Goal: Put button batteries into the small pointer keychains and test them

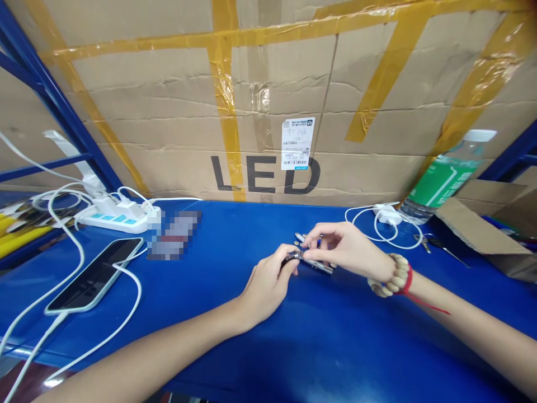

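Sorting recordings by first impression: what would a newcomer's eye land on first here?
Probably the big cardboard box across the back, with its bold LED lettering and yellow tape. Next, over the blue table, the left hand holding a small dark object, with the right hand close against it. The green-labelled bottle at the right stands out too.

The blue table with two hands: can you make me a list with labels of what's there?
Surface: glossy blue table
Left hand: pinching a small dark shiny object
Right hand: close to that object; contact unclear
Worn on right: cream beaded bracelet, red string
Picture's left: black-screened phone in pale case, white power strip
Picture's right: clear plastic bottle with green label, open brown cardboard box
Behind: large taped carton printed LED
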A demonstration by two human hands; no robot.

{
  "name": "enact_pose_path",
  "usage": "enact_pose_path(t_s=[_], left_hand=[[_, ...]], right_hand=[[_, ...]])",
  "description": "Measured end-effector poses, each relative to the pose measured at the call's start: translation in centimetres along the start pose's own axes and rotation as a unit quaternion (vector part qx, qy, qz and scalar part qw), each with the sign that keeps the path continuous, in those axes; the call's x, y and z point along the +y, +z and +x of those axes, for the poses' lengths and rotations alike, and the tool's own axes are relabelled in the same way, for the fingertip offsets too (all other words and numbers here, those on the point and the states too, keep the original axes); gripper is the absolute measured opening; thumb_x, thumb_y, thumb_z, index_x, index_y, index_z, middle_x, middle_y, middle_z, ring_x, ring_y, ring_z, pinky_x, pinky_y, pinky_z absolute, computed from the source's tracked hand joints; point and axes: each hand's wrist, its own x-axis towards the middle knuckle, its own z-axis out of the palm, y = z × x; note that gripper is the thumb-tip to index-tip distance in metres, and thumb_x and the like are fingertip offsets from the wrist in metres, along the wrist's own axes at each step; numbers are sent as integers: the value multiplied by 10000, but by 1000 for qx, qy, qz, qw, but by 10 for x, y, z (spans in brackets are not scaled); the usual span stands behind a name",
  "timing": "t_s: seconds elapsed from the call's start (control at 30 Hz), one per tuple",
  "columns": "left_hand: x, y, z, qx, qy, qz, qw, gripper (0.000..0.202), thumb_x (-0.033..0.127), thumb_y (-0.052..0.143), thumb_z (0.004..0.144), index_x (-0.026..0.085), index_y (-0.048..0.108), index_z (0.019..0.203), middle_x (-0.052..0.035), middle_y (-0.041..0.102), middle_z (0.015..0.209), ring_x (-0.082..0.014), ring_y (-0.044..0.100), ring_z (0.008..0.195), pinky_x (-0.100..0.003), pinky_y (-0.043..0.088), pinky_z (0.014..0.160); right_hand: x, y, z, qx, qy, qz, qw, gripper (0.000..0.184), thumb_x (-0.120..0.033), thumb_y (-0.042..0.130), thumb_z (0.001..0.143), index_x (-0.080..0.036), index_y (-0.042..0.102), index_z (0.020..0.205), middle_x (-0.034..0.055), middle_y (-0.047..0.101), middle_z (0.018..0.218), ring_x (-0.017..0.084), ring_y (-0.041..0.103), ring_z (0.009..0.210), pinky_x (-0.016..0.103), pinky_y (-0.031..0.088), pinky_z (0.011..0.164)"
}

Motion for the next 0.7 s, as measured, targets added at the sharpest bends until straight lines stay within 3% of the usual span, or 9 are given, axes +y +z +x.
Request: enact_pose_path(t_s=[0.13,0.37,0.53,0.7], left_hand=[[0,-1,1,19,-16,-2,1000,134,246,354,922,215,482,897,41,557,724,-113,532,675,-205,366,679],[0,-2,2,13,-18,-1,1000,179,243,335,926,206,489,844,37,550,719,-116,519,674,-213,356,694],[0,-2,2,-6,-15,-18,1000,220,256,306,935,195,489,828,29,549,712,-119,517,677,-218,358,698],[0,-1,2,-32,9,-33,999,228,237,294,936,188,502,860,20,543,718,-122,528,698,-217,368,702]], right_hand=[[-2,-5,-2,38,-99,-87,991,280,-417,693,690,-164,711,809,36,635,756,77,508,515,202,407,468],[-2,-10,-4,41,-153,-170,973,260,-419,653,740,-190,726,839,39,643,774,97,538,567,211,409,499],[3,-14,-4,20,-263,-196,944,204,-327,584,824,-208,706,936,51,628,884,111,580,699,224,457,625],[3,-15,-5,2,-306,-244,920,229,-285,491,888,-230,707,938,44,623,913,61,525,576,189,420,527]])
